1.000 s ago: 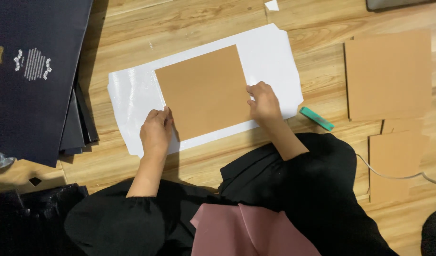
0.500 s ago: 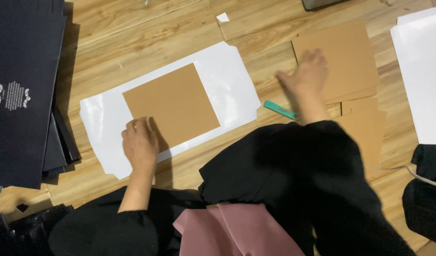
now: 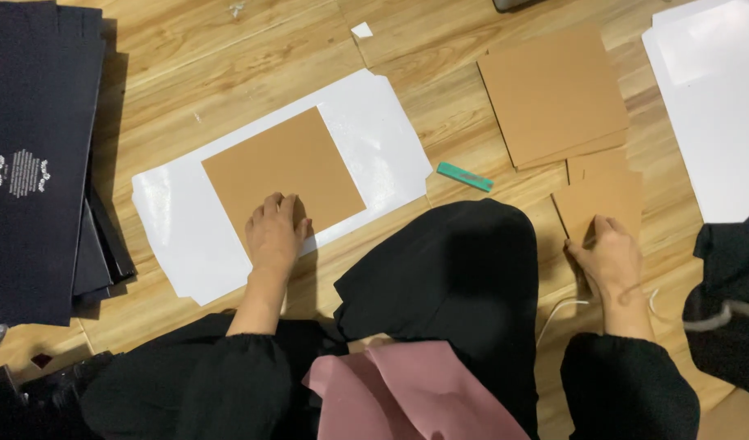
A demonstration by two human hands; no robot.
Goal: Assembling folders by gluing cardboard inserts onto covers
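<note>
Right hand [image 3: 612,259] has left the brown card [image 3: 283,173] and now pinches a small brown piece [image 3: 599,204] by the floor's right edge, while left hand [image 3: 273,235] still presses flat, holding nothing.

Loose black sleeves gathered at the wrists, black clothing, possibly a dusty-pink garment beneath

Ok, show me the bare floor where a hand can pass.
Bare floor lies between the dark stack and the white sheet, and above it. Crowded at right: brown card stacks, right hand, white sheets.
</note>
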